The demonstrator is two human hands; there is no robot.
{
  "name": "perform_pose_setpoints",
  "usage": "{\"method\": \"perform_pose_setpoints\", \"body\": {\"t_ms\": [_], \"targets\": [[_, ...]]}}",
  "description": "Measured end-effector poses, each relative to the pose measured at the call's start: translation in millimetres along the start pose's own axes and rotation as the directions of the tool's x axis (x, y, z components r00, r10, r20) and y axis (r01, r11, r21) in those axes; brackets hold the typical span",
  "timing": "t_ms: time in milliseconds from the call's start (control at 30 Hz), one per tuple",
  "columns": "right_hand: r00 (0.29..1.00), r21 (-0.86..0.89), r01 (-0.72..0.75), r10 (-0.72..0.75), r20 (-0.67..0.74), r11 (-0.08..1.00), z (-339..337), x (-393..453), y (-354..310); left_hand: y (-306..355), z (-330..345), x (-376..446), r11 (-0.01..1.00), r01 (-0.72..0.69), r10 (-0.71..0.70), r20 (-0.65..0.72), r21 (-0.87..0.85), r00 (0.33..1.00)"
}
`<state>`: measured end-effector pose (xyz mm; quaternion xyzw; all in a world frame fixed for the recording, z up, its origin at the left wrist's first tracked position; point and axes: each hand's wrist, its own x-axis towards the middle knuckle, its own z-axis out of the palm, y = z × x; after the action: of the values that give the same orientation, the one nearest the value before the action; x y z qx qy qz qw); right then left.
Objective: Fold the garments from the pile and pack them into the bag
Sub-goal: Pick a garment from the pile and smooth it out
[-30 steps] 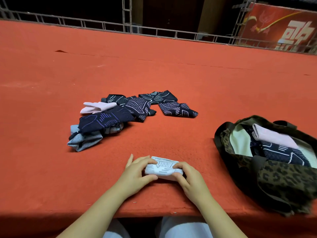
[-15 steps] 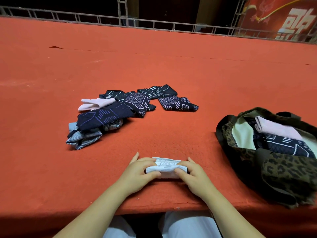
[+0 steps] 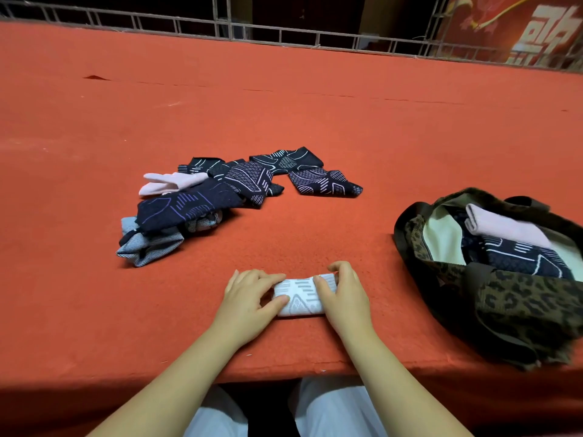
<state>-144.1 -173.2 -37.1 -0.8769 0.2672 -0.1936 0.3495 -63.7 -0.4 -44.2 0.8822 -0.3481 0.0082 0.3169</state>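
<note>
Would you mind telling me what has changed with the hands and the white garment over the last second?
The right hand slid from the end of the white garment onto its top, pressing the fold flat; the left hand kept its grip on the other end. The bundle now looks more compact. The pile and the bag with its packed pieces stayed as they were.

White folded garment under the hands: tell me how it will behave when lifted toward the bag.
The white folded garment is soft knit, so it will probably sag and may unfold if lifted by one edge. It looks small and thin, so likely light. With the left hand and right hand pressing both ends, pinching the layers together should keep the fold on the way to the bag.
</note>
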Motion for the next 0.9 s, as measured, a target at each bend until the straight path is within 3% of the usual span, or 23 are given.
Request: {"method": "perform_pose_setpoints", "body": {"t_ms": [167,333,433,500,567,700,800,900], "targets": [[0.994,-0.232,0.038,-0.014,0.105,0.972,2.2,10.2,1.9,3.2,2.8,-0.8,0.979,0.006,-0.029,0.113,0.204,0.993],[0.957,-0.468,0.087,0.057,0.285,0.879,-12.0,16.0,-9.3,12.6,1.7,9.1,0.97,0.187,-0.212,0.163,0.155,0.963],[0.911,-0.487,0.07,0.143,0.386,0.87,-23.2,19.7,-15.1,17.2,-2.3,20.5,0.961,0.238,-0.269,0.278,0.142,0.922],[0.904,-0.478,0.097,0.124,0.409,0.873,-26.7,17.9,-13.6,18.9,-6.0,26.3,0.957,0.238,-0.283,0.345,0.167,0.895],[0.917,-0.393,0.136,0.034,0.397,0.909,-28.8,12.8,-8.6,18.7,-7.5,30.6,0.959,0.235,-0.281,0.397,0.159,0.874],[0.952,0.115,0.032,-0.065,0.299,0.993,-42.0,7.0,-3.5,28.8,-5.0,33.1,0.964,0.259,-0.213,0.403,-0.064,0.89],[0.98,0.312,0.038,-0.096,0.173,0.949,-61.6,11.3,-10.8,54.6,-3.7,36.0,0.839,0.32,-0.177,0.335,-0.441,0.925],[0.99,0.388,0.113,-0.137,0.035,0.915,-88.4,18.4,-20.6,84.6,-9.1,50.2,0.667,0.305,-0.155,0.273,-0.68,0.949]]}}
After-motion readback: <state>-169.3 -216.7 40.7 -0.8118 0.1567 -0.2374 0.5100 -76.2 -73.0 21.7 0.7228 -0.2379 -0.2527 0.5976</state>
